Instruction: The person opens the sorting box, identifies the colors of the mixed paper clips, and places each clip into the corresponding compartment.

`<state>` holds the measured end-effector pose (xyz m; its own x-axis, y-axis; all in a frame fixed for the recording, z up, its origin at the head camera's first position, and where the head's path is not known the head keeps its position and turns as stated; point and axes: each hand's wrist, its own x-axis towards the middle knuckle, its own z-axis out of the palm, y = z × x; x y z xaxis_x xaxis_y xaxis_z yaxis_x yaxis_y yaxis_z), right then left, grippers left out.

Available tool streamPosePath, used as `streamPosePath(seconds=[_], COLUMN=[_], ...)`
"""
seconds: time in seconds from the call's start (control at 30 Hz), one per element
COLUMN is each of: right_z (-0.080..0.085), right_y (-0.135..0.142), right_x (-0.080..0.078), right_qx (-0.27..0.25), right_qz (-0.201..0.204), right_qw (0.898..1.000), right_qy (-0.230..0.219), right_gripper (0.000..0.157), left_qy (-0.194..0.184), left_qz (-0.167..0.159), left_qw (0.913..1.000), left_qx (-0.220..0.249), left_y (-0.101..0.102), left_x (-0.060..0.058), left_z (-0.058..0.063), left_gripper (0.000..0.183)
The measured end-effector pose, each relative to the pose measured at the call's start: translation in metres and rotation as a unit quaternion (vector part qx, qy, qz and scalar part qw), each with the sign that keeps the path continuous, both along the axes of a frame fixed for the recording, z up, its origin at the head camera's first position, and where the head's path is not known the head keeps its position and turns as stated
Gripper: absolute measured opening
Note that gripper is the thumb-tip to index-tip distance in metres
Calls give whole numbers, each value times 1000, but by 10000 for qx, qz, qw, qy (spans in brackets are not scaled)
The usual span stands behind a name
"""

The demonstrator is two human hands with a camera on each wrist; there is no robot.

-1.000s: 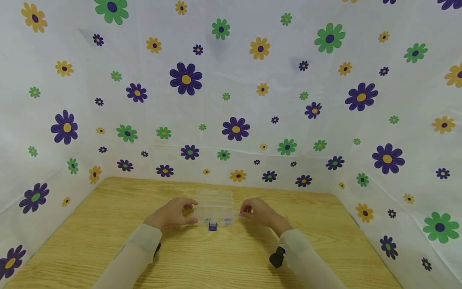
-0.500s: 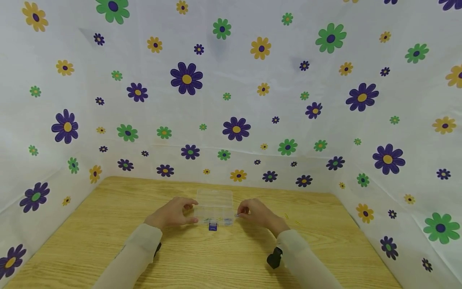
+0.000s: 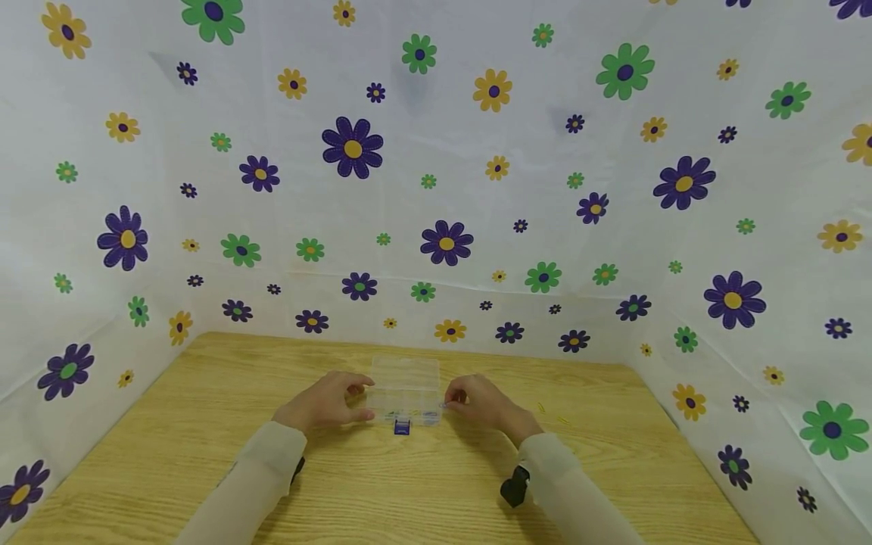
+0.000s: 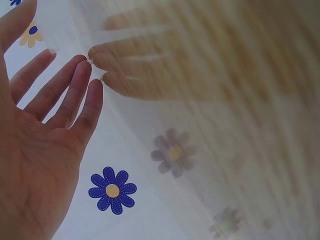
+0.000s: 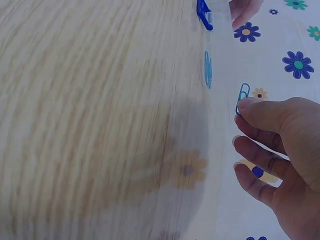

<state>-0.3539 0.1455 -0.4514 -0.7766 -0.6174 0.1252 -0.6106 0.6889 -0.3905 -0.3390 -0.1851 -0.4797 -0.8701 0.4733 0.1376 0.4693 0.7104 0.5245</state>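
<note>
A clear plastic compartment box [image 3: 405, 399] stands on the table with its lid [image 3: 405, 372] tipped back and a blue latch [image 3: 402, 427] at its front. Small green, yellow and blue pieces show in its front compartments. At the box's left side is my left hand [image 3: 325, 401], thumb by the front corner and index finger by the back one. Its fingers [image 4: 89, 100] look nearly straight in the left wrist view. My right hand [image 3: 480, 401], just off the box's right side, pinches a blue paper clip [image 5: 243, 92] between thumb and index finger.
Two yellow paper clips, one nearer [image 3: 563, 419] and one farther [image 3: 541, 407], lie on the wooden table [image 3: 409, 492] to the right of my right hand. Flower-printed white cloth [image 3: 436, 189] encloses the table at the back and both sides.
My right hand has moved a little to the left with the blue paper clip, closer to the box's right side. The left hand and the box have stayed put.
</note>
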Motion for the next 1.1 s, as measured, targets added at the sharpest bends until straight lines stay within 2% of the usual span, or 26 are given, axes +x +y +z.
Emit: streamPosePath(seconds=[0.9, 1.1], right_z=[-1, 0], right_y=[-10, -12], right_x=[-2, -1], right_qx=[-53, -12], right_qz=[442, 467], right_qw=[9984, 9984], right_qy=[358, 316], right_gripper=[5, 5], left_qy=[48, 57], left_qz=[-124, -170], left_qw=[9999, 9998], left_qx=[14, 63], left_y=[-1, -1], left_x=[-1, -1], left_z=[0, 0], left_gripper=[70, 71])
